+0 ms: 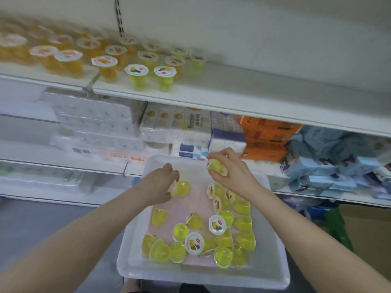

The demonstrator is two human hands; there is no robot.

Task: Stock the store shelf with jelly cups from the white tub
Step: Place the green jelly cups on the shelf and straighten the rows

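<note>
The white tub (135,265) sits low in front of me with several yellow-green jelly cups (220,240) lying loose in it. My right hand (232,172) is over the tub's far edge, shut on one yellow jelly cup (216,167) held on its side. My left hand (160,185) reaches into the tub's far left part, fingers closed around another yellow jelly cup (182,188) that rests on the tub floor. On the upper shelf (254,92) stand rows of jelly cups: yellow-green ones (165,78) toward the middle, orange ones (67,62) to the left.
The right stretch of the upper shelf is bare. The shelf below holds stacked tissue packs (175,125), orange packs (266,138) and light blue packs (330,166). A cardboard box (368,240) stands on the floor at right.
</note>
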